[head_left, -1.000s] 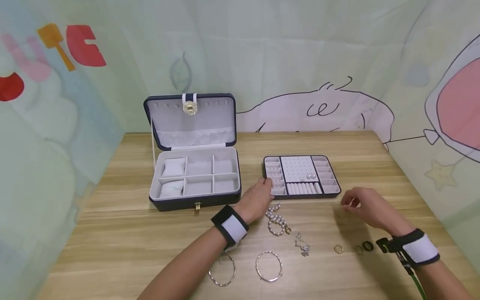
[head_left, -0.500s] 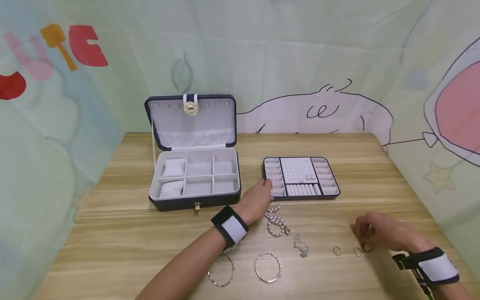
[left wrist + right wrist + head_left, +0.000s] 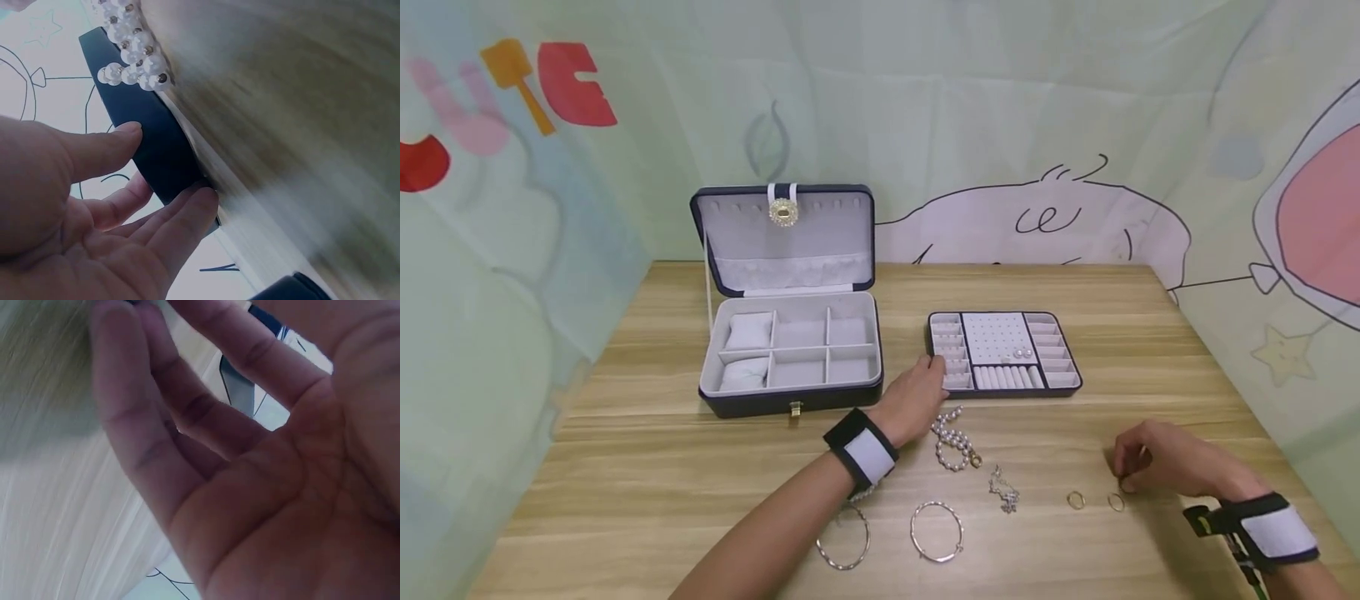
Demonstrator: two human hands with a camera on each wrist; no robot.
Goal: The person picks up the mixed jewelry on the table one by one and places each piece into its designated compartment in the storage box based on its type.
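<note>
My left hand rests at the left front corner of the dark ring tray. In the left wrist view the left hand lays its thumb and straight fingers against the tray's dark wall. My right hand is down on the table at the right, fingertips curled together on a small dark ring. In the right wrist view the right hand shows bent fingers that hide most of the ring. Two gold rings lie just left of it.
An open navy jewelry box stands left of the tray. A pearl bracelet, a silver chain and two silver bangles lie on the wooden table. Pearl studs sit in the tray. Fabric walls surround the table.
My right hand came down from beside the tray's right front corner to the rings, and its fingertips closed on the dark ring. The left hand stayed at the tray.
</note>
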